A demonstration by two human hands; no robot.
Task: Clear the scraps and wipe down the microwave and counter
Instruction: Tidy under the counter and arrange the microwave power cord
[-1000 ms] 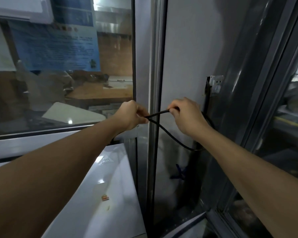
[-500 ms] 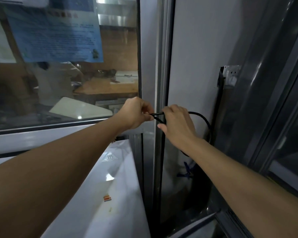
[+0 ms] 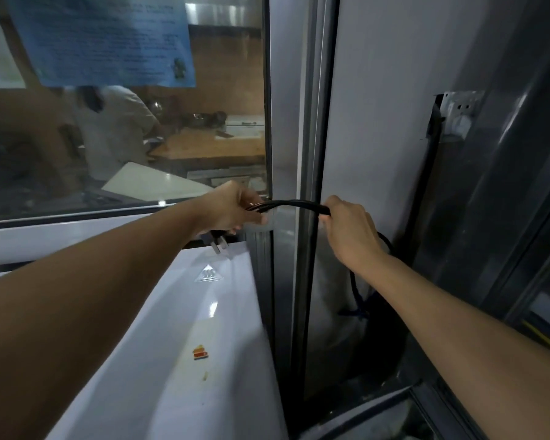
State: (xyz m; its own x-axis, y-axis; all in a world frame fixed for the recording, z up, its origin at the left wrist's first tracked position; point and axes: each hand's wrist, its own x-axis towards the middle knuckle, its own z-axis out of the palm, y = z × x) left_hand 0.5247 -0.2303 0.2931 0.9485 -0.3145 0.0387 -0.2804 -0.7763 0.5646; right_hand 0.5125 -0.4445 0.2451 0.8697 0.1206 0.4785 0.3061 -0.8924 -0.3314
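Cord [image 3: 294, 204]: gripped in curled fingers by left hand [image 3: 232, 211] and right hand [image 3: 350, 231], stretched between them above the microwave [image 3: 178, 360]. Plug [image 3: 218, 244] is hung below the left hand. Step judged: stowing the unplugged cord before wiping. Next: cord to be set aside.

Two hands [image 3: 232, 208] [image 3: 350, 231], one cord [image 3: 294, 205], one microwave [image 3: 178, 344], seemingly one socket [image 3: 461, 111].
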